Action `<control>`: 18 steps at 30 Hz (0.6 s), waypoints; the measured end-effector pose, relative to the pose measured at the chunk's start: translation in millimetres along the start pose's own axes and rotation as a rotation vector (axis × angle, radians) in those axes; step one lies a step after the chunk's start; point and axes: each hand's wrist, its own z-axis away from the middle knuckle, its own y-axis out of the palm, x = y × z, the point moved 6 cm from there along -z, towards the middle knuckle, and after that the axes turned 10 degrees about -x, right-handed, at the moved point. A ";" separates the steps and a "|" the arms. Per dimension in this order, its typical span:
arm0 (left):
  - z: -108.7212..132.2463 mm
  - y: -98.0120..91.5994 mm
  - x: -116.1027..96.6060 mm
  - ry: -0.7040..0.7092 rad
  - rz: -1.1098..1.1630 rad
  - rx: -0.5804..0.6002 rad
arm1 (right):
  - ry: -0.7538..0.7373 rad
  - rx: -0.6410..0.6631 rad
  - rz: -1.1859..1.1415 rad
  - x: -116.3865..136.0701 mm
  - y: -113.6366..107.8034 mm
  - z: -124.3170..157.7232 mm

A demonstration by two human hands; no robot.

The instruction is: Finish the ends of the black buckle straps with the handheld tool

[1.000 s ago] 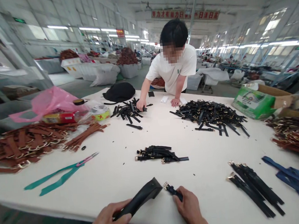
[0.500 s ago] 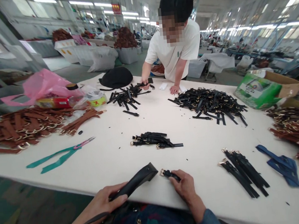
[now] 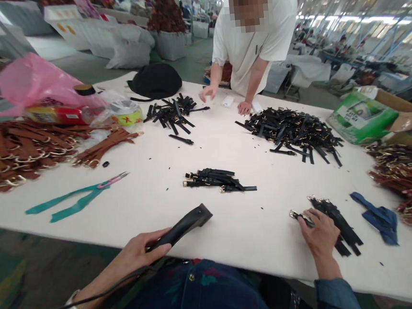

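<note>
My left hand [image 3: 145,248] is wrapped around a black corded handheld tool [image 3: 190,221], its wide end raised and pointing right, over the near table edge. The cord trails back past my wrist. To the right, my right hand [image 3: 321,233] pinches a short black buckle strap [image 3: 301,217], gold buckle outward; my palm hides the rest of it. Just beside that hand, and partly under it, several black straps [image 3: 342,222] lie side by side. A small stack of black buckle straps [image 3: 213,180] rests in the middle of the table.
Teal-handled snips [image 3: 78,199] and brown straps [image 3: 21,146] lie left. A big heap of black straps [image 3: 290,132] and a smaller one [image 3: 171,113] lie farther back. Blue cloth [image 3: 377,216] and a green box [image 3: 364,114] are right. A co-worker [image 3: 254,44] leans over the far side.
My right hand has moved right with the strap, from near the tool to the row of straps. The co-worker's hand has let go of a dark item. The view has tilted down.
</note>
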 end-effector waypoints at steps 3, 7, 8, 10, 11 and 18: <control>-2.6 -4.9 2.4 -0.043 0.005 -0.016 | -0.103 0.113 -0.354 84.3 29.2 -5.1; -4.0 -8.7 3.8 -0.066 0.036 -0.047 | -0.210 0.371 -0.593 203.9 79.6 -13.7; -4.0 -9.7 4.4 -0.065 0.047 -0.057 | -0.222 0.414 -0.575 223.7 90.1 -17.3; -3.3 -11.0 6.5 -0.069 0.058 -0.061 | -0.226 0.491 -0.489 248.6 107.1 -24.4; -2.5 -11.4 7.6 -0.074 0.059 -0.055 | -0.221 0.526 -0.432 254.6 113.2 -27.0; 8.8 -16.3 7.3 -0.078 0.109 -0.032 | -0.218 0.590 -0.438 271.1 105.8 -5.6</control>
